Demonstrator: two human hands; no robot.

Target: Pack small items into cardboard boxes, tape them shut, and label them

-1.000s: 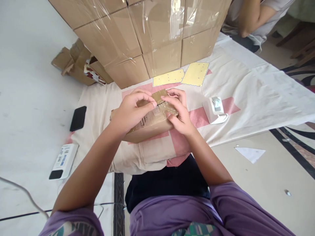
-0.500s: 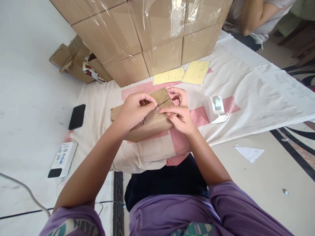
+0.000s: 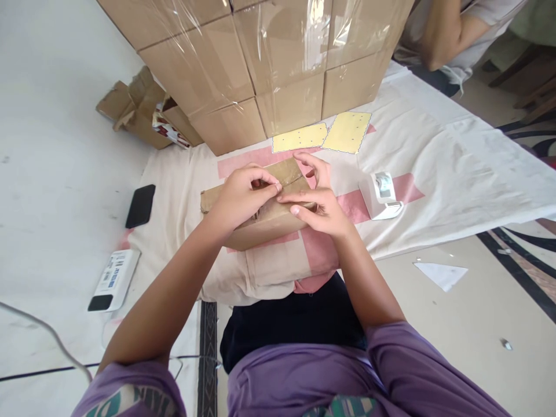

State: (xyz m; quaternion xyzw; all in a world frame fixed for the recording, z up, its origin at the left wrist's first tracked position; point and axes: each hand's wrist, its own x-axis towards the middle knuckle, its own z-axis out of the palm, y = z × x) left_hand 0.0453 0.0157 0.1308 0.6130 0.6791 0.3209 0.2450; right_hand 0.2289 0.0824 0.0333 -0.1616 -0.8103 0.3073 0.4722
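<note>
A small brown cardboard box wrapped in tape lies on a cream and pink cloth in front of me. My left hand rests on its top with the fingers curled and the fingertips pinched at the middle seam. My right hand holds the box's right end, fingers bent over the top edge and the thumb behind. The fingertips of both hands meet at the seam.
A wall of film-wrapped cartons stands behind. Two yellow sheets lie at its foot. A white device sits to the right, a black phone and a white gadget to the left. Another person's arm is at the upper right.
My right hand has slid its fingers along the box top toward the seam, and its far fingers have lifted off. The left hand has kept its pinch.
</note>
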